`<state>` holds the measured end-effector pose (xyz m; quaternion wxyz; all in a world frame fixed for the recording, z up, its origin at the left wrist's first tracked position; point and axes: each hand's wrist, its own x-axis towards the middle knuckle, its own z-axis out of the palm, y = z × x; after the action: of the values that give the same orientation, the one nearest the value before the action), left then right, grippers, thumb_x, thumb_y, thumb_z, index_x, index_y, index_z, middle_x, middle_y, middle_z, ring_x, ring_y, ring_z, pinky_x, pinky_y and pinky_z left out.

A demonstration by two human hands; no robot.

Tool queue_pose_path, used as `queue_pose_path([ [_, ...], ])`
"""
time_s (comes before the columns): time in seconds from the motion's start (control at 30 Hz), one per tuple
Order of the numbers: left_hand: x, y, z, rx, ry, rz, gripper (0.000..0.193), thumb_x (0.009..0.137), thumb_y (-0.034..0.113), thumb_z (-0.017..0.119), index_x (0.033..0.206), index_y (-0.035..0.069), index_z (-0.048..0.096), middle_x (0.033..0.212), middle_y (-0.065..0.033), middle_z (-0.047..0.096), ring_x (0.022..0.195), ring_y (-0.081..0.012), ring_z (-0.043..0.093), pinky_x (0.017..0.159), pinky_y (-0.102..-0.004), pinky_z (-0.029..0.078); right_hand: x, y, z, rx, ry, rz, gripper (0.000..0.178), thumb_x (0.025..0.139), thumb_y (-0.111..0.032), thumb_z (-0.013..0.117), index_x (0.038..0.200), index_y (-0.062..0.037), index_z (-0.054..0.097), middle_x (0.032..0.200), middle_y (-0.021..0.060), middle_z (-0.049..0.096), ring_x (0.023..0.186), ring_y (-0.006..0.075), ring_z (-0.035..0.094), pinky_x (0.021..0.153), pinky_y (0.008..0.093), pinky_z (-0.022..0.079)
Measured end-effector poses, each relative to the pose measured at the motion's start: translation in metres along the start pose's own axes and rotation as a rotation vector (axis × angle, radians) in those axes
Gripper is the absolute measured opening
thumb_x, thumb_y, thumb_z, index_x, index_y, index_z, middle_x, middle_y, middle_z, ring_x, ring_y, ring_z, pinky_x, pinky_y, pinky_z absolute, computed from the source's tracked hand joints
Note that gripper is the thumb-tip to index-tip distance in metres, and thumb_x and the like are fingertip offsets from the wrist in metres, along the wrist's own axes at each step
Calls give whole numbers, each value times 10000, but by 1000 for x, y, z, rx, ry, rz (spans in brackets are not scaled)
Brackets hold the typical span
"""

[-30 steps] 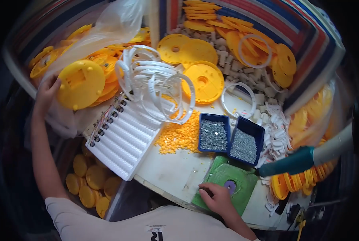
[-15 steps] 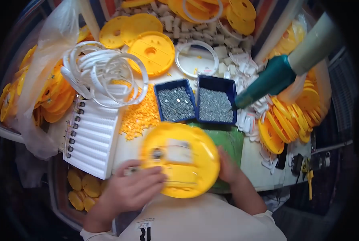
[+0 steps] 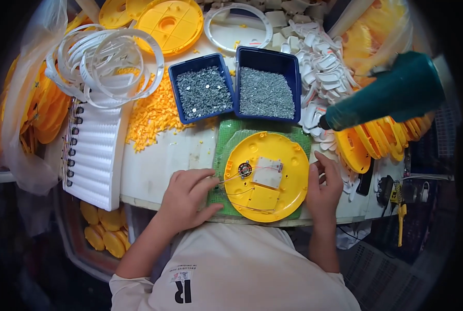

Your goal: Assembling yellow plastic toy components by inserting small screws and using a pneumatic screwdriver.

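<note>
We see a round yellow plastic disc (image 3: 266, 176) lying flat on a green mat (image 3: 222, 155) at the near edge of the table, its open inner side turned up. Its rim is raised, with small holes spaced around the face. Near the middle sits a pale square part (image 3: 268, 172), and just left of it a small dark round part with a metal ring (image 3: 245, 169). Below the square part is a yellow square cover (image 3: 263, 197). Thin wires (image 3: 234, 179) run from the round part across the face and over the left rim. The disc covers most of the mat, whose green shows along the left and top edges.
</note>
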<state>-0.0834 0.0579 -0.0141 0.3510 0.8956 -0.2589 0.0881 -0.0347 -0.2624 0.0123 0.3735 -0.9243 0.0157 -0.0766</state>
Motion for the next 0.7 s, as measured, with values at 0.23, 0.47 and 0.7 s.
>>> queue_pose_path([
  [0.23,-4,2,8,-8,-13,-170,504,774,88,832,1235,90,629,1149,-98,696,1069,-316,640,953,-443,463,1,-40,16,-34,-21,-577,281,791,-30,738,1071,-36,723,983,128,675,932,350,627,871,449,504],
  [0.47,19,7,-3,-133,121,-167,316,837,84,773,1142,48,698,1054,-120,683,978,-333,651,866,-420,521,-7,-55,28,41,-280,-791,307,724,-177,814,1006,-83,737,1090,92,689,1041,329,626,928,450,495],
  [0.7,38,3,5,-158,136,-205,225,891,130,760,1097,44,735,989,-106,706,915,-305,675,763,-405,540,-24,-32,34,-45,-1,-410,220,769,-71,791,976,-65,715,1004,95,665,974,334,614,884,457,488],
])
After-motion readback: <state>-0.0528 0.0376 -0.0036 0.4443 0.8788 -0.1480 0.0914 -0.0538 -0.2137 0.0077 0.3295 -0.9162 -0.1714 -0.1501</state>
